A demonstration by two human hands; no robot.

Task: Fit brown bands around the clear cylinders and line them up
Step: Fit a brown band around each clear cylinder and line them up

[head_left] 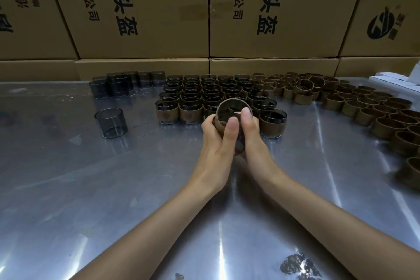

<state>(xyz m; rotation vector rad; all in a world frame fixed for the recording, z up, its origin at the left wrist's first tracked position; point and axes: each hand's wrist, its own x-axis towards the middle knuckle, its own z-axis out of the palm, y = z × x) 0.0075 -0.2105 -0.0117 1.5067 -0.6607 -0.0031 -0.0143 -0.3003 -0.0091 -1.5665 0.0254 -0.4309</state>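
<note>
Both hands hold one clear cylinder with a brown band (231,111) around it, lifted and tilted toward me at the table's middle. My left hand (216,141) grips its left side, thumb on the front. My right hand (250,136) grips its right side, thumb up at the rim. Behind them stand several rows of banded cylinders (204,95). A bare clear cylinder (111,122) stands alone at the left, and several more bare cylinders (122,84) cluster at the back left. Loose brown bands (363,107) spread across the right.
The shiny metal table (136,188) reflects the lights. Stacked cardboard boxes (209,11) form a wall along the table's back edge. White boxes (395,80) sit at the far right. A dark smudge (297,263) marks the near table surface.
</note>
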